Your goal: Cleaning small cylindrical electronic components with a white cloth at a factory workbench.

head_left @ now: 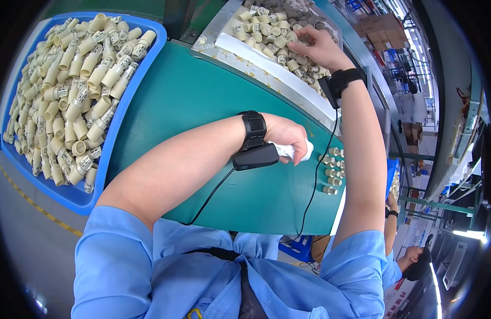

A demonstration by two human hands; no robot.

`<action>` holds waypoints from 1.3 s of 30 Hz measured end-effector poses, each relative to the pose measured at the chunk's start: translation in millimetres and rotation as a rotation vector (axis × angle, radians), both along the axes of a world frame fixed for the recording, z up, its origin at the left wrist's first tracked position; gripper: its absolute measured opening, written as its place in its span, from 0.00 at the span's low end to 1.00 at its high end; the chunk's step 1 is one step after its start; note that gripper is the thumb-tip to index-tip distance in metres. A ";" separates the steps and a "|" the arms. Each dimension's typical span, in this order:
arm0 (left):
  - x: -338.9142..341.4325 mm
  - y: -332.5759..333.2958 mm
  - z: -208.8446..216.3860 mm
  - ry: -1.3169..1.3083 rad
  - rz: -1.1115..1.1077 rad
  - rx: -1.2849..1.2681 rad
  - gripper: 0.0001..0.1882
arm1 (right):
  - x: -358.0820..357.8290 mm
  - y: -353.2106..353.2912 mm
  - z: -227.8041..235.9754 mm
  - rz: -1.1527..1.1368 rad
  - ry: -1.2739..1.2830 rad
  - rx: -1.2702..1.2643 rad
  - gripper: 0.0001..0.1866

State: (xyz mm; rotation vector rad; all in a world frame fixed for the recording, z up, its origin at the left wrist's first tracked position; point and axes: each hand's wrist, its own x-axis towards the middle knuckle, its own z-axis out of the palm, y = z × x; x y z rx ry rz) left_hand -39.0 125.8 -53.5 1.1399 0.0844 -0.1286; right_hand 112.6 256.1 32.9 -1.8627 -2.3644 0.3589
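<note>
A: I'm watching from my desk; which step do you make it?

B: I'd call it picking from the heap. At upper right I have my right hand (320, 49) over the tray (245, 49), its fingertips at the cream parts (280, 40).

A: Has it got one?

B: I can't tell. The thumb and forefinger are bent, with a narrow gap, and whether a part sits between them is unclear to me.

A: And my left hand (286, 132)?

B: Mid-frame, above the table (165, 93), fingers curled closed around a white cloth (308, 150).

A: So what does the next move call for?

B: My guess: a firm pinch on a single part and a clean lift without dragging its neighbours, the cloth hand kept steady.

A: Containers?

B: The tray holds loose cream parts, greyer ones towards its far end. The blue bin (159, 34) at upper left is heaped with cream tubes (75, 109), many dark-marked. Right of centre, small pieces (333, 173) stand grouped directly on the table, in no container.
</note>
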 end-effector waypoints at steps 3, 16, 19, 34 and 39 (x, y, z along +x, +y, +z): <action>-0.2 1.8 -2.2 0.003 0.003 0.013 0.04 | -2.5 -3.3 -3.7 0.011 0.108 0.017 0.27; -4.9 3.3 4.4 -0.083 -0.009 0.029 0.05 | -19.3 -74.6 70.0 -0.117 0.093 0.523 0.16; -0.6 3.1 4.4 -0.053 -0.021 0.051 0.06 | 0.9 -140.2 98.5 -0.065 0.124 0.475 0.18; -5.7 -10.7 14.1 0.096 0.153 0.054 0.05 | 108.8 -369.6 7.6 -0.550 0.144 0.387 0.27; -6.4 -16.3 16.4 0.122 0.198 0.202 0.05 | 91.5 -370.3 -25.2 -0.551 -0.020 0.430 0.36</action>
